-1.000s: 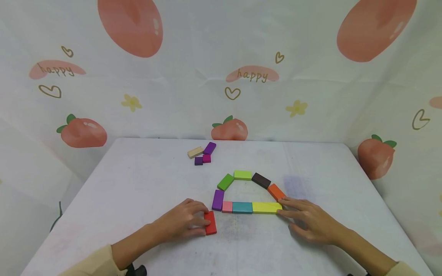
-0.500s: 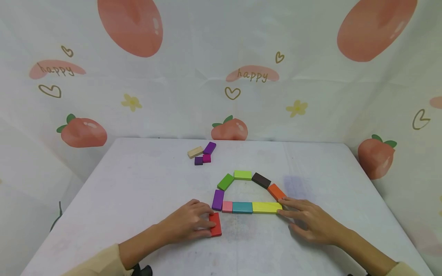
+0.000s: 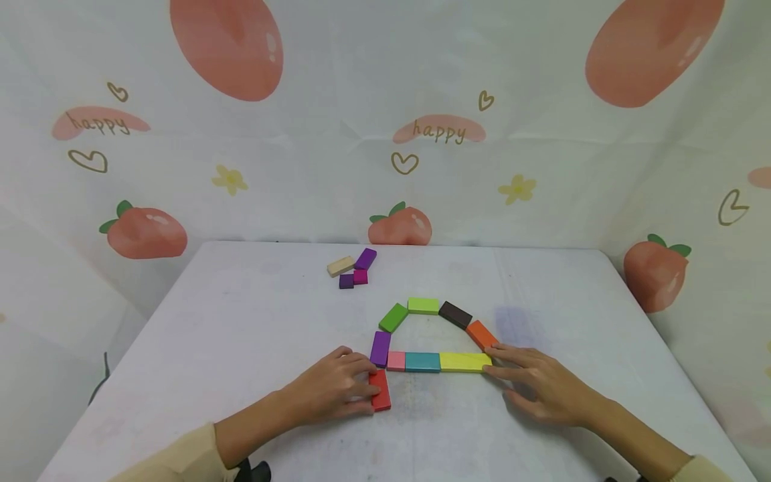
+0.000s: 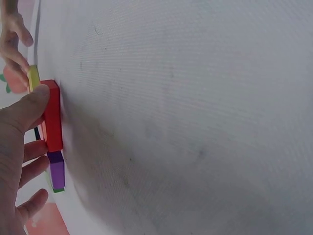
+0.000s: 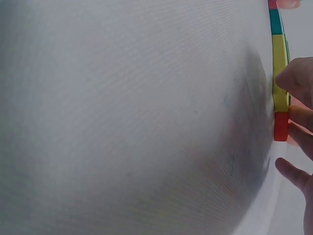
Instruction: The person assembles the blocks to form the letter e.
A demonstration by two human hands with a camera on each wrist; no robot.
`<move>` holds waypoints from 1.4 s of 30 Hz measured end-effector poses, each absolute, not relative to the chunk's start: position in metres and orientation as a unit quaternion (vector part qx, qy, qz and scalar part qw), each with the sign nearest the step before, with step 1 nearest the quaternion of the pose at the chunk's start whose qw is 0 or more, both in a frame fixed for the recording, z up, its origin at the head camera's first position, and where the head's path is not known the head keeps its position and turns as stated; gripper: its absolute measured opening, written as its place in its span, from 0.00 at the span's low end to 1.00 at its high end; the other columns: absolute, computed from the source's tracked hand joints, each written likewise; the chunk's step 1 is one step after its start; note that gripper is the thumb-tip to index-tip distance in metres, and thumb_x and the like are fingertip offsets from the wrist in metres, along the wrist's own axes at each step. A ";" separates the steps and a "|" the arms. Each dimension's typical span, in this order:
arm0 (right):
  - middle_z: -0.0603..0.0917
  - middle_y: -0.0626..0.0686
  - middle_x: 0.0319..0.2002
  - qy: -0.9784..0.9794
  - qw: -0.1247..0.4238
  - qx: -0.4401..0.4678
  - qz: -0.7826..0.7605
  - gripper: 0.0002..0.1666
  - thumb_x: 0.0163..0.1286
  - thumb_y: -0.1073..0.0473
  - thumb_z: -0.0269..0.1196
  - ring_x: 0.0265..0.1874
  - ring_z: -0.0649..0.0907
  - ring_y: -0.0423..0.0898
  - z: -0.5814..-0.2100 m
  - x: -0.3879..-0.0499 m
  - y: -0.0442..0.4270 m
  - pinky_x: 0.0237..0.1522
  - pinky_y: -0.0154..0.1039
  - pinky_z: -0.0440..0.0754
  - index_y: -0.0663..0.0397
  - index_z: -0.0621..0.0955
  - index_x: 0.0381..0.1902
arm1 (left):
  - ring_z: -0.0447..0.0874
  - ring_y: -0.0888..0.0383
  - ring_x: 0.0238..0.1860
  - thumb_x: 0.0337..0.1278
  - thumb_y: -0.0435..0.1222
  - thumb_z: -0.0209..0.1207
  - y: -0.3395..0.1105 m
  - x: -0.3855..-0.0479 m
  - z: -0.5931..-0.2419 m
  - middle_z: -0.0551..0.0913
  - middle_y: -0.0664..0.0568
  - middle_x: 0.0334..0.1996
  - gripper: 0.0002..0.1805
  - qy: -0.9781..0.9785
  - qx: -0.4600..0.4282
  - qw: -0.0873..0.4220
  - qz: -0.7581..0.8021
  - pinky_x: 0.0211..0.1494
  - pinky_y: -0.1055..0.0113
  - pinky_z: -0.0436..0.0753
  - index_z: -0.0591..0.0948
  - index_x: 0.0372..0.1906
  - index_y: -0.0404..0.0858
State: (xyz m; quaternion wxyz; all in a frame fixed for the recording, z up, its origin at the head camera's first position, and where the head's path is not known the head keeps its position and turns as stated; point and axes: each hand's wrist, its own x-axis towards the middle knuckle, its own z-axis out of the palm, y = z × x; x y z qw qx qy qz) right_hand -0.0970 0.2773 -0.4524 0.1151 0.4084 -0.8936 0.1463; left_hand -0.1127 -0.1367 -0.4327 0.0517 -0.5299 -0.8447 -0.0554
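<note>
My left hand [image 3: 333, 385] pinches a red block [image 3: 381, 391] between thumb and fingers. The block lies flat on the white table, its far end close to the lower end of a purple block [image 3: 380, 349]. In the left wrist view the thumb presses the near part of the red block [image 4: 53, 117]. Fingertips of my right hand [image 3: 539, 386] rest at the right end of the yellow block [image 3: 465, 363] and the lower end of the orange block [image 3: 482, 335]. Between purple and yellow sit a pink block [image 3: 396, 361] and a teal block [image 3: 423, 363].
An arch continues through a green block [image 3: 394, 318], a lime block [image 3: 423, 306] and a dark brown block [image 3: 455, 314]. Farther back lie a beige block [image 3: 340, 266], a purple block [image 3: 365, 258] and two small cubes [image 3: 360, 277]. A patterned cloth hangs behind the table.
My left hand has slid the red block to the right, up to the lower end of the purple block. The right hand has stayed in place.
</note>
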 end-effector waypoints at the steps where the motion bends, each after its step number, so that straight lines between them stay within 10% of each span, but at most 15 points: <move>1: 0.80 0.49 0.63 -0.893 0.116 0.409 0.147 0.32 0.50 0.59 0.74 0.62 0.78 0.51 -0.452 -0.097 0.277 0.49 0.55 0.83 0.38 0.85 0.56 | 0.81 0.59 0.54 0.60 0.55 0.64 -0.136 -0.113 -0.433 0.86 0.55 0.49 0.19 -0.846 -0.528 0.051 -0.056 0.57 0.60 0.79 0.89 0.50 0.53; 42: 0.80 0.49 0.63 -0.889 0.132 0.413 0.148 0.32 0.50 0.59 0.74 0.62 0.78 0.50 -0.454 -0.097 0.277 0.54 0.44 0.80 0.38 0.85 0.56 | 0.83 0.59 0.50 0.59 0.55 0.66 -0.131 -0.111 -0.434 0.86 0.54 0.48 0.19 -0.853 -0.515 0.069 -0.053 0.55 0.62 0.80 0.89 0.50 0.51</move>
